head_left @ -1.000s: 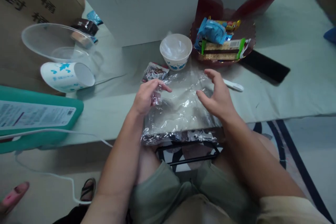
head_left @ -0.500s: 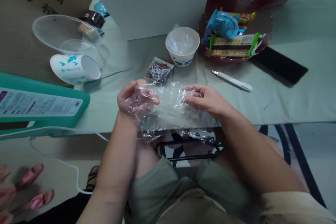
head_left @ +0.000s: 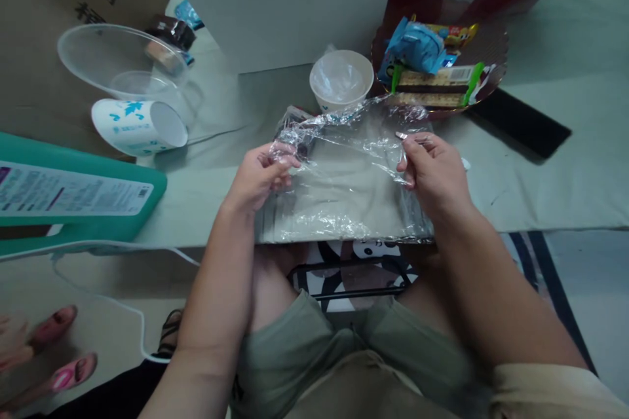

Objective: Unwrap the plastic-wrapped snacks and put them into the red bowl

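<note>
A sheet of clear plastic film (head_left: 339, 193) is stretched between my two hands over the table's front edge. My left hand (head_left: 265, 173) pinches its left side. Its right side is gripped by my right hand (head_left: 432, 167), with fingers closed. Beneath the film's upper left part lies a small dark printed packet (head_left: 297, 127), partly blurred by the plastic. Just past the film stands a white paper bowl (head_left: 341, 78) with clear plastic inside. Only the pale tip of a utility knife (head_left: 400, 135) shows by my right fingers; my right hand hides most of it.
A red-brown bowl (head_left: 496, 78) holds wrapped snacks, with a black phone (head_left: 523, 124) beside it. At left are a tipped paper cup (head_left: 137, 127), a clear plastic bowl (head_left: 78, 55) and a green jug (head_left: 152, 190). A white cable (head_left: 142, 327) hangs below; another person's sandalled feet (head_left: 73, 373) are at lower left.
My hands have moved apart, the right one shifting right toward the knife. The bunched film has spread into a wider sheet, now overlapping the packet and the front of the paper bowl.
</note>
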`<move>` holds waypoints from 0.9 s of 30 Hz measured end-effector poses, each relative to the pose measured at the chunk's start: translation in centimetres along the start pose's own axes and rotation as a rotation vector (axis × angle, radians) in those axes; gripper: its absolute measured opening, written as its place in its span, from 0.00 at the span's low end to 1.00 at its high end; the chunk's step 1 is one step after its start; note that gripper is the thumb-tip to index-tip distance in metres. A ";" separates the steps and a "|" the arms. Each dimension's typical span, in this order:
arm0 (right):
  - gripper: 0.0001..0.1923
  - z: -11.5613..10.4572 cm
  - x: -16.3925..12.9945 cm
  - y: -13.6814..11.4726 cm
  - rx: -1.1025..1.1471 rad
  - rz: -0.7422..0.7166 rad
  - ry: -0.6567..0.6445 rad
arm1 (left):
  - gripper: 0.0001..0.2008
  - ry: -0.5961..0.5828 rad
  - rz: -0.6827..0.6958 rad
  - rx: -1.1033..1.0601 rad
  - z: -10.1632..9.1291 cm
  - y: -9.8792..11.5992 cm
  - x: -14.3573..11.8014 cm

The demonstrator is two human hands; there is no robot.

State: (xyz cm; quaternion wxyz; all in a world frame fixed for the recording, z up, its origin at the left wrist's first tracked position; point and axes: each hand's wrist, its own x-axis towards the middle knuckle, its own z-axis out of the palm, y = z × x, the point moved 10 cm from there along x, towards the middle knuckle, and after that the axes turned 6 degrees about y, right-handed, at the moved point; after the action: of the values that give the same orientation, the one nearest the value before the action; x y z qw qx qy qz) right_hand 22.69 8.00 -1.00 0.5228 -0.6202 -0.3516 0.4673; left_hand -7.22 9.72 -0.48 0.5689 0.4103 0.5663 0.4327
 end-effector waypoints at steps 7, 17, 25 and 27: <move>0.19 -0.3 -0.2 -0.2 -0.025 -0.037 0.024 | 0.15 0.381 0.034 -0.255 -3.4 0.8 0.5; 0.18 -2.0 0.6 -0.3 0.136 -0.027 0.128 | 0.30 -0.049 -0.247 0.006 -0.1 -1.7 -1.8; 0.46 -2.0 -2.3 -2.6 0.000 -0.257 -0.100 | 0.37 0.172 0.223 -0.017 -2.8 2.7 -3.4; 0.41 -1.2 -3.5 -3.6 -0.169 -0.409 -0.204 | 0.33 0.179 0.306 0.042 -3.0 3.2 -3.9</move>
State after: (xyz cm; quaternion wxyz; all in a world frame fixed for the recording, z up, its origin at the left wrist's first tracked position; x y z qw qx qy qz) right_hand 22.91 5.11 3.30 0.5144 -0.5274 -0.5588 0.3808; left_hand -10.21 6.89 3.68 0.4350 0.4635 0.5545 0.5371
